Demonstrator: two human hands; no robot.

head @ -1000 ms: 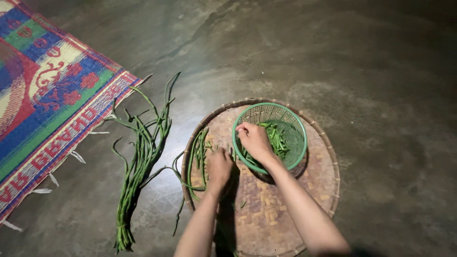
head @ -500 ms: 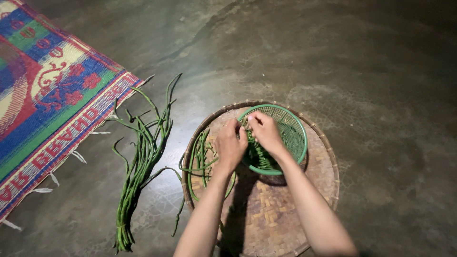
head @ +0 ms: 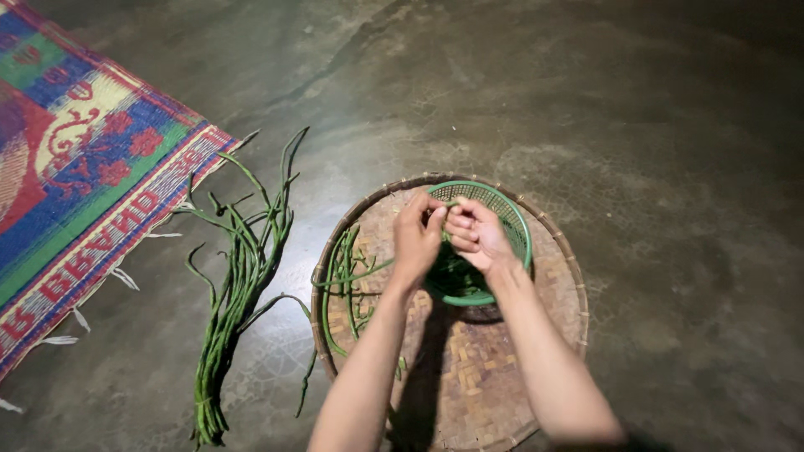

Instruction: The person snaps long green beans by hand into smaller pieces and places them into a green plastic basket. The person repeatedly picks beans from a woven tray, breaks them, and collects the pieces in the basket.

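A long bean (head: pixel 360 274) is held between both hands over the near-left rim of the basket (head: pixel 521 230). The left hand (head: pixel 416 237) is closed around the pod, whose free length trails down and left across the tray (head: pixel 502 368). The right hand (head: pixel 474 236) is curled, palm partly up, with its fingertips pinched on the pod's end just beside the left thumb; whether loose pieces are also cupped in it cannot be told.

Because the break is made above the rim and not above the basket's middle, a snapped piece could drop outside, onto the tray. The trailing pod lies among the other beans (head: pixel 345 280) near the tray's left edge, so these could be dragged toward the basket as it is fed along. The basket is light and sits toward the tray's far edge; it could be tipped by a wrist pressed on its rim.

Short cut green pieces (head: pixel 456 276) are held in the basket, low against its near wall. The round woven tray carries the basket and a few whole beans. A larger bundle (head: pixel 239 285) lies on the bare floor, left of the tray, beside a patterned mat (head: pixel 75 176).
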